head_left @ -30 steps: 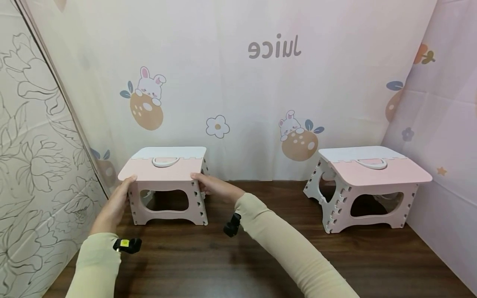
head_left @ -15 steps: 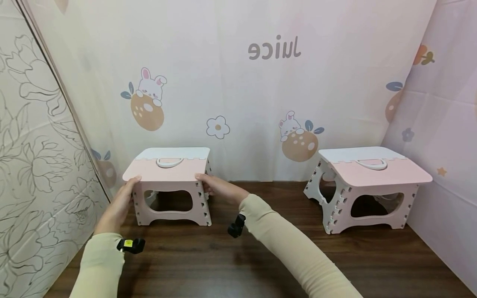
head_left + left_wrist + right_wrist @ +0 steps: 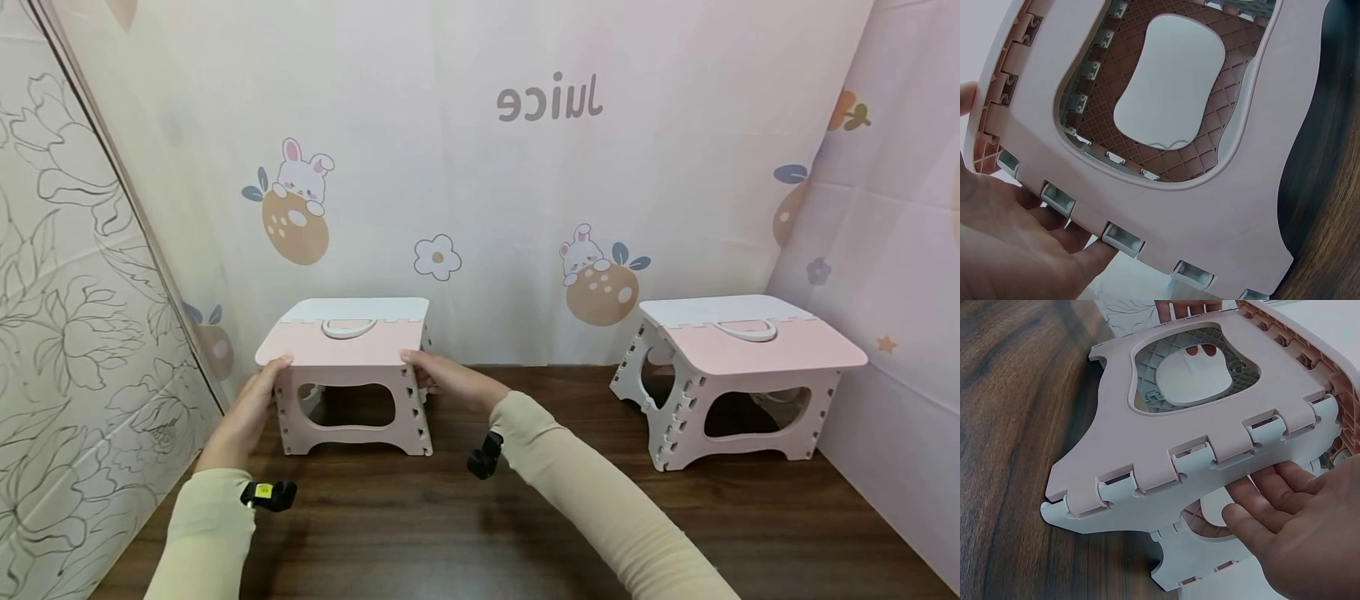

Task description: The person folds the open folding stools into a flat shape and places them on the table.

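A pink and white folding stool [image 3: 352, 343] with a small white carry handle stands at the left of the brown wooden surface. My left hand [image 3: 247, 412] grips its left side, thumb over the front corner of the top. In the left wrist view the fingers of that hand [image 3: 1035, 244] lie along the hinged edge. My right hand [image 3: 453, 379] holds the opposite side, its thumb on the top's front right corner. The right wrist view shows the right hand's fingers [image 3: 1260, 512] bent against the white side panel.
A second folding stool [image 3: 765, 350] of the same kind stands at the right, turned at an angle. A printed curtain [image 3: 510, 183] hangs close behind both stools. Another flower-patterned sheet [image 3: 82, 292] borders the left side. The wooden surface [image 3: 420, 533] runs forward beneath my arms.
Both hands and the left stool have shifted a short way to the right, the hands keeping their hold. The right stool stays where it was.
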A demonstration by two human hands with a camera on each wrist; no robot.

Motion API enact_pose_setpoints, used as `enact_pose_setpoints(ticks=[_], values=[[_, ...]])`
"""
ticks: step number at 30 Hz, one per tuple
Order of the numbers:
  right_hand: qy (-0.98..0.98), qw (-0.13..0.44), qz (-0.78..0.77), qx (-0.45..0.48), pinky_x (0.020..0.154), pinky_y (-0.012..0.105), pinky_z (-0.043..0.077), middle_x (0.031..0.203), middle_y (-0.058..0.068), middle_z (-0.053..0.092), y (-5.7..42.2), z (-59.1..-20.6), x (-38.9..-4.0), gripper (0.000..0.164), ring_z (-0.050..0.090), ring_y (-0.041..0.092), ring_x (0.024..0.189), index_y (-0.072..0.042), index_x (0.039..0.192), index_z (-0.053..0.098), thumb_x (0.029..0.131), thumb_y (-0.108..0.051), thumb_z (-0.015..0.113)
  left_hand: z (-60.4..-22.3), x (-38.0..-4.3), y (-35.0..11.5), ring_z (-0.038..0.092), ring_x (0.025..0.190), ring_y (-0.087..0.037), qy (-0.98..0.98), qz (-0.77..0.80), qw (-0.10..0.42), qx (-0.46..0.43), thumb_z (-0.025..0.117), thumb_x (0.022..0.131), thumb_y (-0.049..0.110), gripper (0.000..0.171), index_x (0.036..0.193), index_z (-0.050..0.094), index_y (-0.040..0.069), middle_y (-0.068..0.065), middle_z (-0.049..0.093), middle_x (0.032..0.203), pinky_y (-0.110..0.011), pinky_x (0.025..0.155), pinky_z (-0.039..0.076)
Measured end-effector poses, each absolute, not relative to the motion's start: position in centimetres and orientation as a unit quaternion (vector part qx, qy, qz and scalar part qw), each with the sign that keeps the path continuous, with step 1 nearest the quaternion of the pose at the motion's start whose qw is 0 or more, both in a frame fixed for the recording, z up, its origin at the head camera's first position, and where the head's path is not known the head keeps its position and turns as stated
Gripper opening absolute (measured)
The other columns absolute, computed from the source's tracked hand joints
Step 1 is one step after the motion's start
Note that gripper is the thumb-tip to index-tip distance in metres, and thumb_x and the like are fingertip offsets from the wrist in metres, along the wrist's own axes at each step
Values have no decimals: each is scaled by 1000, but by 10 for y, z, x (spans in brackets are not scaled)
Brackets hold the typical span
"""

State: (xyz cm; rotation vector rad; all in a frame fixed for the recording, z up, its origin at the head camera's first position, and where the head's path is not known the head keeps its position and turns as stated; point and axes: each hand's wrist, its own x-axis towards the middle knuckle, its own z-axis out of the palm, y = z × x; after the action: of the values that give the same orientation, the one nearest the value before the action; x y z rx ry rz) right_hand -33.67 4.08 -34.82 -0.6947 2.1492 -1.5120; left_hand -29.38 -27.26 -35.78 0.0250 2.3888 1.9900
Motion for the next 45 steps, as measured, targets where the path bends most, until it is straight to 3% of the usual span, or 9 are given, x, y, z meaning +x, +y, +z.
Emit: enact_pose_setpoints(ticks=[16, 24, 45], values=[[785, 205, -529, -249, 109, 46, 33, 131, 6, 53, 54, -347, -333, 69, 50, 21, 119, -10, 145, 47, 100, -62, 35, -354, -296, -265, -5, 149, -37, 783, 621, 21, 20, 38, 100, 61, 89, 161, -5, 10, -19, -9, 165, -60, 117, 2], [783, 205, -534, -245, 110, 49, 31, 132, 6, 53, 57, -347, -332, 71, 50, 21, 120, -10, 146, 45, 100, -62, 36, -354, -296, -264, 0, 149, -39, 784, 620, 22, 27, 40, 101, 58, 89, 160, 0, 5, -21, -3, 164, -59, 117, 5], [780, 203, -546, -228, 114, 52, 28, 137, 11, 50, 73, -347, -332, 72, 48, 25, 126, -6, 149, 41, 101, -59, 38, -353, -301, -250, 9, 147, -35, 785, 618, 30, 38, 39, 102, 55, 85, 161, 4, 6, -22, 5, 164, -57, 117, 9]])
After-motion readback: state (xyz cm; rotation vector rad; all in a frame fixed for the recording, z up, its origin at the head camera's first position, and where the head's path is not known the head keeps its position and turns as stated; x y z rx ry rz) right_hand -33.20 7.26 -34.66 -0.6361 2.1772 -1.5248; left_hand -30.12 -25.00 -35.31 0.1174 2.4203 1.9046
